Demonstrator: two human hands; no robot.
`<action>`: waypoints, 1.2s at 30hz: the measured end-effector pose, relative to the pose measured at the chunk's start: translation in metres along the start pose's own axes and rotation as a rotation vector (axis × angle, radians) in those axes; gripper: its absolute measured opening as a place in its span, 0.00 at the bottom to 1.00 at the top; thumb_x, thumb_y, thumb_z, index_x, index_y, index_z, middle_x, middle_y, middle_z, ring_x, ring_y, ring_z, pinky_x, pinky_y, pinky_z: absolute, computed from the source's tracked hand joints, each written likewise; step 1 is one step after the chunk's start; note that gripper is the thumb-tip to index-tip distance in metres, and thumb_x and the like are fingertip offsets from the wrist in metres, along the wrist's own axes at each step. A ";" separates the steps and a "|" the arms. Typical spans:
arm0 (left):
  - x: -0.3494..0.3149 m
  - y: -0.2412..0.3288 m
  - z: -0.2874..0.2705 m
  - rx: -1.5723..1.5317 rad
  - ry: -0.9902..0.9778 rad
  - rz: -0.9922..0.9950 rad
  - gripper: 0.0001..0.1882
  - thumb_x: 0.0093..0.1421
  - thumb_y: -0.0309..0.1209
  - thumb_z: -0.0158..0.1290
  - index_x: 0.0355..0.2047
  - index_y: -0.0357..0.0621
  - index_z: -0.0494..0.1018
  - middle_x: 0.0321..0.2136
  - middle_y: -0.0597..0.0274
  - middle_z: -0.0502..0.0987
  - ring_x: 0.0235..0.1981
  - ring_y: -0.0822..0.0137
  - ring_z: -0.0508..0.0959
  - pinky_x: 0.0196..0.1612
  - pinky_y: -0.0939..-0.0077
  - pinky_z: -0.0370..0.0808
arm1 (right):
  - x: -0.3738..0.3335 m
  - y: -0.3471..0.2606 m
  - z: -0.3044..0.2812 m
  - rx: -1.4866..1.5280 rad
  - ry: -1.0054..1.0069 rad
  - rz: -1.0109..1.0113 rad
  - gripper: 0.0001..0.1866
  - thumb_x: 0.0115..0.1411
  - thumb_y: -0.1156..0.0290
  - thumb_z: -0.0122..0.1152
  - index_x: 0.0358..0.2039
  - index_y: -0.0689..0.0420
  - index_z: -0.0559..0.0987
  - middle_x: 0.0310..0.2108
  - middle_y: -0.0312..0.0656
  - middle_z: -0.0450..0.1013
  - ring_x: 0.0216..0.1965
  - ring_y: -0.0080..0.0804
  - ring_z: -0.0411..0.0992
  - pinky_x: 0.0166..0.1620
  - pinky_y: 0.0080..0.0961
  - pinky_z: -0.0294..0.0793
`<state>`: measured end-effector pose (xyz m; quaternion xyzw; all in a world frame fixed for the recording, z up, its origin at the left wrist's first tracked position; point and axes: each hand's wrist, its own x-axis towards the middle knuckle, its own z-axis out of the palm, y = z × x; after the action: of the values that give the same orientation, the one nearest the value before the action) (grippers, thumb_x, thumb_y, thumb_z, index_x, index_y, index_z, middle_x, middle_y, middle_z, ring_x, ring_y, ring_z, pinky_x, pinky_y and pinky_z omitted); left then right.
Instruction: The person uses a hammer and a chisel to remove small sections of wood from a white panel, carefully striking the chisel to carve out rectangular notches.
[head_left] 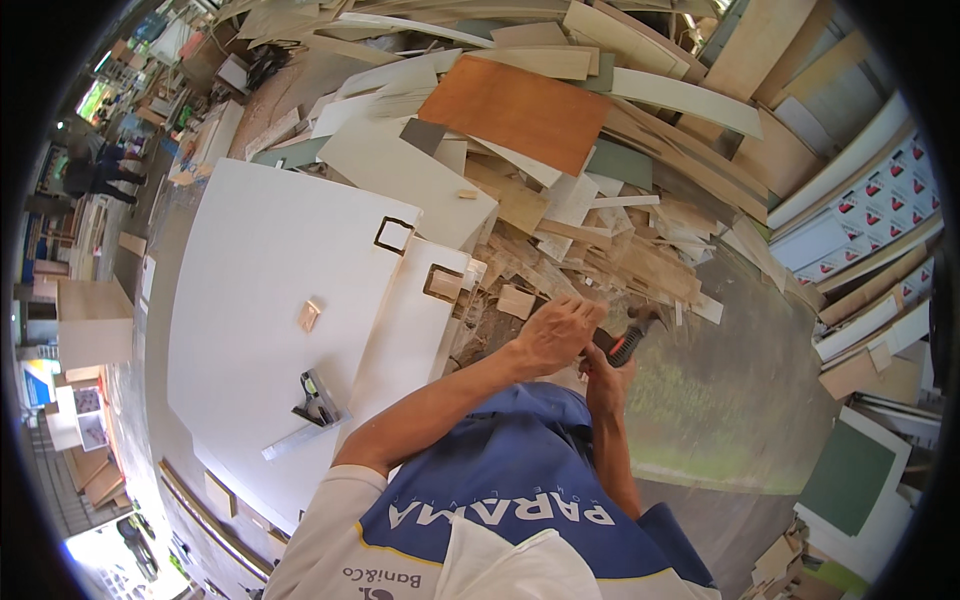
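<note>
My right hand point(608, 375) is closed round the lower end of a hammer point(628, 343) with a black and orange handle; its dark head points up and away to the right. Just left of it, in front of my apron, my left hand point(558, 332) has its fingers curled together. Whatever they may hold is hidden. A small wood block point(516, 301) lies just beyond the left hand. To the left is a large white panel point(270, 260), and a narrower white board point(410, 320) lies along its right side.
On the large panel rest a combination square point(312, 405) and a small wooden piece point(309, 315). A dark-edged square cutout point(394, 235) is near its corner. Offcuts point(640, 265) and an orange-brown board point(515, 110) pile up ahead. Sheets point(870, 220) lean at right. A person point(100, 170) stands far left.
</note>
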<state>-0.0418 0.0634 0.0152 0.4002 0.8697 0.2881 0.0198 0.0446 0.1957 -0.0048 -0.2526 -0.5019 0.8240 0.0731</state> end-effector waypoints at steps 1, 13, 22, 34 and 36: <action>0.004 0.002 0.002 -0.064 -0.007 0.001 0.31 0.49 0.26 0.60 0.54 0.33 0.65 0.44 0.48 0.76 0.49 0.50 0.76 0.54 0.62 0.68 | 0.000 -0.002 -0.006 -0.001 -0.035 0.005 0.23 0.55 0.76 0.72 0.42 0.56 0.66 0.27 0.35 0.70 0.26 0.25 0.74 0.27 0.21 0.74; -0.048 -0.005 -0.036 -0.125 0.230 -0.315 0.35 0.50 0.35 0.63 0.59 0.42 0.66 0.53 0.45 0.68 0.56 0.45 0.68 0.61 0.53 0.65 | 0.020 -0.061 0.005 -0.626 -0.034 -0.365 0.16 0.54 0.76 0.72 0.33 0.55 0.68 0.25 0.37 0.72 0.24 0.22 0.69 0.27 0.19 0.69; -0.012 -0.006 -0.024 0.092 0.161 -0.243 0.30 0.47 0.32 0.62 0.51 0.37 0.69 0.44 0.49 0.75 0.50 0.50 0.74 0.55 0.58 0.70 | 0.026 -0.036 0.053 -0.193 -0.213 0.004 0.16 0.55 0.78 0.71 0.32 0.55 0.68 0.23 0.31 0.69 0.21 0.17 0.67 0.24 0.16 0.67; -0.025 -0.042 -0.028 0.072 0.267 -0.253 0.21 0.45 0.32 0.61 0.40 0.39 0.70 0.34 0.52 0.75 0.41 0.51 0.76 0.48 0.60 0.71 | 0.024 -0.022 0.090 -0.215 -0.186 -0.012 0.16 0.55 0.78 0.71 0.33 0.57 0.68 0.22 0.34 0.70 0.20 0.20 0.70 0.23 0.18 0.69; -0.027 -0.045 -0.028 0.063 0.282 -0.241 0.21 0.46 0.33 0.60 0.39 0.39 0.70 0.34 0.53 0.75 0.41 0.51 0.76 0.48 0.60 0.71 | 0.022 -0.024 0.095 -0.214 -0.182 -0.019 0.16 0.55 0.79 0.70 0.33 0.57 0.67 0.23 0.35 0.70 0.20 0.20 0.70 0.23 0.18 0.69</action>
<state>-0.0624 0.0075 0.0102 0.2491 0.9142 0.3094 -0.0803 -0.0242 0.1400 0.0436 -0.1785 -0.5938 0.7845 0.0080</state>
